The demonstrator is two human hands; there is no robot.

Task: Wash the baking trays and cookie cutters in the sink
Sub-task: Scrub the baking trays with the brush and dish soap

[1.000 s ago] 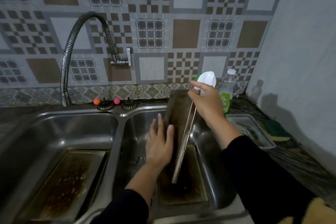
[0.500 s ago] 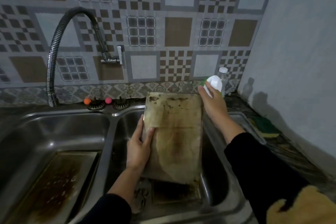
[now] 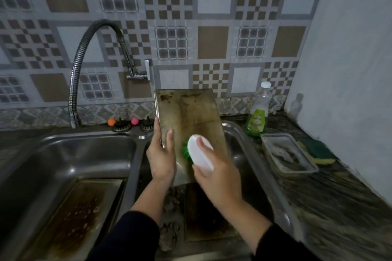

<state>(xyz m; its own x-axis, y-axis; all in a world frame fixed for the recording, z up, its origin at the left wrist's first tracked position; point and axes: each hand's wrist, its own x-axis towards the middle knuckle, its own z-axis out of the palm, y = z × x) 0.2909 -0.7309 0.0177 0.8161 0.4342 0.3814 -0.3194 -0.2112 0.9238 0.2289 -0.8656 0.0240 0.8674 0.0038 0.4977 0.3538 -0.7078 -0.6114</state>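
Observation:
A stained baking tray point(image 3: 191, 116) stands upright over the right basin of the double sink point(image 3: 135, 176). My left hand point(image 3: 162, 154) grips its left edge, thumb on the face. My right hand point(image 3: 214, 174) holds a white scrub brush point(image 3: 201, 153) whose green bristles press on the tray's lower face. Another dark tray point(image 3: 203, 214) lies flat on the right basin floor, with cookie cutters point(image 3: 169, 233) beside it. A third stained tray point(image 3: 76, 218) lies in the left basin.
A flexible faucet point(image 3: 84, 59) arches over the left basin. A dish soap bottle point(image 3: 257, 112), a plastic container point(image 3: 286, 154) and a green sponge point(image 3: 318, 150) stand on the right counter. Two drain strainers point(image 3: 122, 126) with orange and pink knobs sit behind the sink.
The tray has turned from edge-on to face me and stands higher. My right hand has brought the brush down from the tray's top right onto its lower face.

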